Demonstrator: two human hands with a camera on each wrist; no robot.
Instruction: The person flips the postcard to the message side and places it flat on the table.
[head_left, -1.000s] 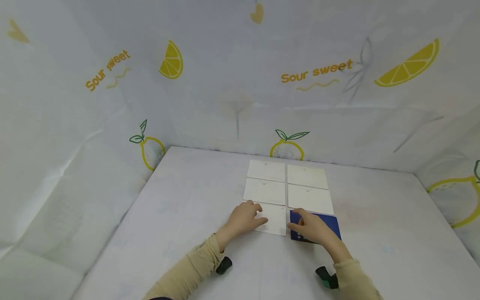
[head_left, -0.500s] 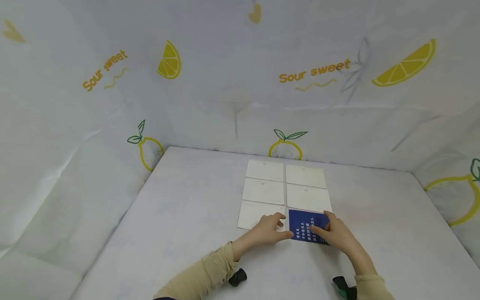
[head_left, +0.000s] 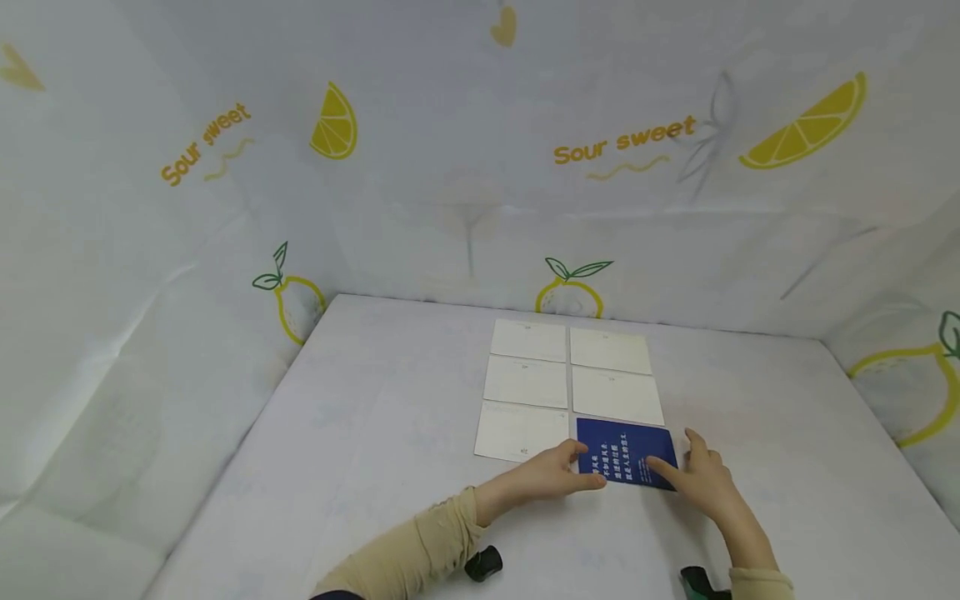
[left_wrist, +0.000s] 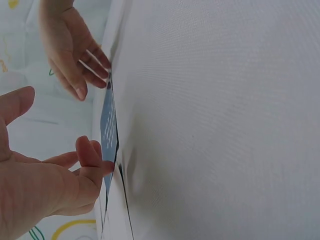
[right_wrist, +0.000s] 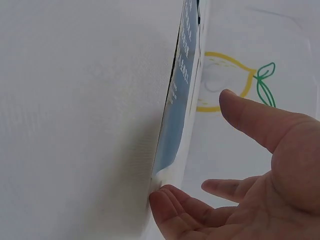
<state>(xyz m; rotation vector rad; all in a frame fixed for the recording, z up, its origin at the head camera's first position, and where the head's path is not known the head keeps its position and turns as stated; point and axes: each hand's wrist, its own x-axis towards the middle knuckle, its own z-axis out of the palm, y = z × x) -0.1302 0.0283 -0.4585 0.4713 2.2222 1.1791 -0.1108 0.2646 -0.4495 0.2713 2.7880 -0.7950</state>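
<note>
A blue card (head_left: 618,442) with white lettering lies at the near right of two columns of cards. My left hand (head_left: 547,475) is at its left edge; in the left wrist view a fingertip touches the card (left_wrist: 106,125), while the thumb stands apart from it. At the card's right end is my right hand (head_left: 705,483), its fingers spread and the thumb over the near right part. The right wrist view has this hand's fingertips (right_wrist: 160,197) by the card's corner and its thumb raised away. Neither hand grips the card.
White cards fill the other places: near left (head_left: 517,429), middle left (head_left: 525,381), far left (head_left: 528,340), middle right (head_left: 617,394) and far right (head_left: 611,350). A white sheet (head_left: 450,208) with lemon prints rises behind the white table (head_left: 375,400). Dark objects (head_left: 483,564) sit near the wrists.
My left hand has moved right, from the near left white card to the blue card's left edge. My right hand has slid right across the blue card to its right end, uncovering its lettering.
</note>
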